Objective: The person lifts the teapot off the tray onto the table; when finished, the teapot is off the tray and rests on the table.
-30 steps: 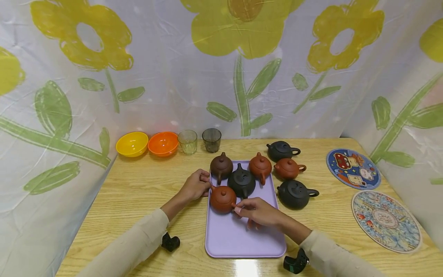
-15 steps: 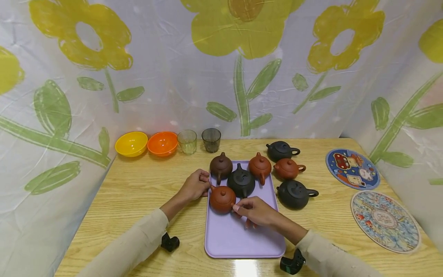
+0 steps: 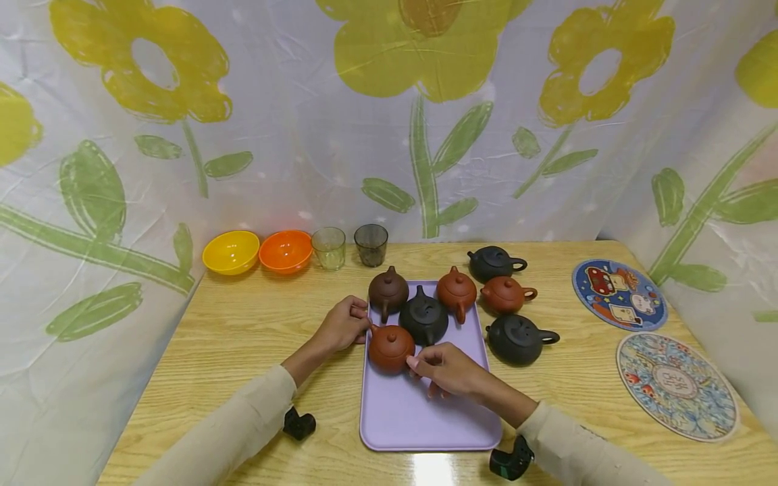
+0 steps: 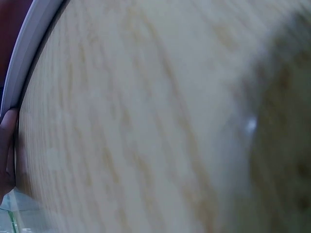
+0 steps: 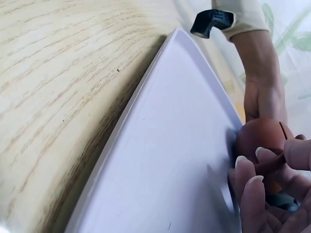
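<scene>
A reddish-brown clay teapot (image 3: 392, 348) sits at the left of the lilac tray (image 3: 425, 425), its spout pointing left. My right hand (image 3: 452, 370) pinches its handle; the right wrist view shows thumb and fingers around the handle of this teapot (image 5: 260, 138). My left hand (image 3: 344, 324) is at the tray's left edge beside the spout, fingers bent; its grip there is hidden. In the left wrist view only some fingers (image 4: 7, 145) show, against the tray's rim (image 4: 22, 63). Also on the tray are a dark brown teapot (image 3: 387, 290), a black teapot (image 3: 423, 317) and another reddish teapot (image 3: 457, 291).
Right of the tray stand two black teapots, one behind (image 3: 494, 263) and one in front (image 3: 516, 339), with a reddish teapot (image 3: 506, 295) between. Yellow bowl (image 3: 231, 254), orange bowl (image 3: 286, 252) and two glasses (image 3: 371, 245) line the back. Two round mats (image 3: 677, 385) lie far right.
My right hand and forearm have shifted very slightly left and up, still at the teapot's handle. The left hand and the teapots stay practically in place.
</scene>
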{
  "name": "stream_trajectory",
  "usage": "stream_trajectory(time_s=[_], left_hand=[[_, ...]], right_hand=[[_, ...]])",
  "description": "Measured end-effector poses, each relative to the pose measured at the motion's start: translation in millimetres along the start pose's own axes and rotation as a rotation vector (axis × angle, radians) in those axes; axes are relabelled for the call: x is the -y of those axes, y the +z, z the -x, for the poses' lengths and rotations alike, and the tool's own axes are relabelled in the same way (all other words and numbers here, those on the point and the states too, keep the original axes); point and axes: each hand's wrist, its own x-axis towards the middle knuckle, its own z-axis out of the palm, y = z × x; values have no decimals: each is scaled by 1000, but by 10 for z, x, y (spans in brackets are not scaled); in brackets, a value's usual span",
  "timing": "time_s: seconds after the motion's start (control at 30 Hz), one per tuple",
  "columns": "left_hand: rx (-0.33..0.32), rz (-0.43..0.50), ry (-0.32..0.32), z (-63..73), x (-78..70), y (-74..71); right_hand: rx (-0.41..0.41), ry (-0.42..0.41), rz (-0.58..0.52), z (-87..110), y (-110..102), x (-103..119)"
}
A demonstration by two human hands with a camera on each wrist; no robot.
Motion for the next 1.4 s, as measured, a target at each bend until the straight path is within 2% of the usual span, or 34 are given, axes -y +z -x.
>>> stream_trajectory(time_s=[0.4, 0.67, 1.0, 1.4], left_hand=[[-24, -21, 29, -8, 15, 16], [-29, -21, 15, -20, 19, 21], [-24, -16, 7, -24, 25, 25], [-13, -14, -2, -30, 17, 18]], right_hand=[[-3, 11, -62, 51, 13, 21], [17, -42, -43, 124, -17, 16], [108, -105, 14, 228, -127, -88], [241, -176, 35, 438, -470, -168]])
